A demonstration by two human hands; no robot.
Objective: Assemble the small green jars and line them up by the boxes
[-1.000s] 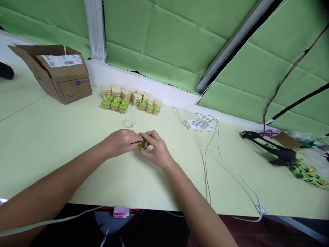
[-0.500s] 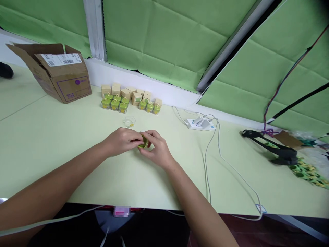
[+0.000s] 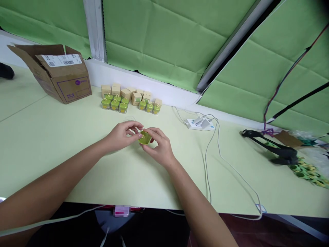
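Observation:
A small green lid (image 3: 146, 138) with a pale yellow loop on it is held up above the table between my two hands. My right hand (image 3: 161, 148) grips it by the edge from the right, thumb below and fingers above. From the left, my left hand (image 3: 122, 136) reaches in with curled fingers, its thumb at the loop. A clear plastic cup (image 3: 130, 118) on the table just beyond my left hand is mostly hidden by it. Farther back stand several clear jars with green looped lids (image 3: 114, 104), and small tan boxes (image 3: 137, 98) behind them.
An open cardboard carton (image 3: 72, 82) stands at the back left. To the right lies a white power strip (image 3: 200, 124) with plugs and a white cable (image 3: 231, 167) trailing to the table's front edge. A black stand (image 3: 272, 147) and a heap of green pieces (image 3: 307, 173) are at the far right.
The green lid has tilted so that more of its face and the loop show. My left hand has shifted slightly up and left, with its fingers lifted, and now covers more of the clear cup.

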